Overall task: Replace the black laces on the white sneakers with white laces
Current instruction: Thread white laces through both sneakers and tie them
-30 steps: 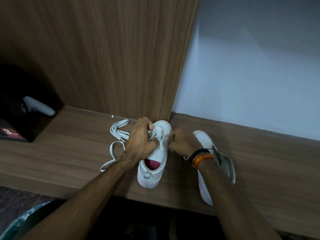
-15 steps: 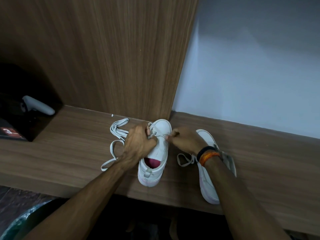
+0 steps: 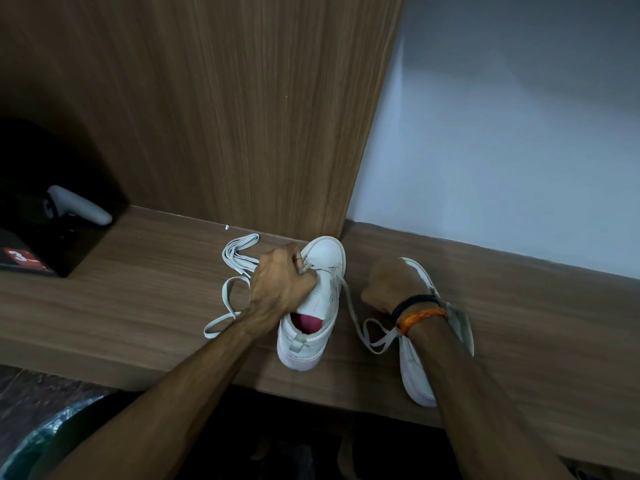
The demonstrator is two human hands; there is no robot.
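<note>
Wooden shelf (image 3: pixel 145 306) against panel and wall. Left hand (image 3: pixel 280 285) clamps upright sneaker (image 3: pixel 313 306) near its toe, fingers curled, steadying it. Right hand (image 3: pixel 388 284), fisted, pulls white lace (image 3: pixel 349 306) taut from the eyelets. Second sneaker (image 3: pixel 415 368) lies beside.

A single wide-angle view is given from a camera worn on the person's head. The scene is looked at forward and steeply downward, from close range, so that both forearms are seen entering from the bottom edge. The wooden tabletop (image 3: pixel 138 306) is crossed by the middle of the frame, and the wood panel (image 3: pixel 207 98) and pale wall (image 3: pixel 502 150) behind it are met almost head-on. Straight lines are bowed towards the edges.
</note>
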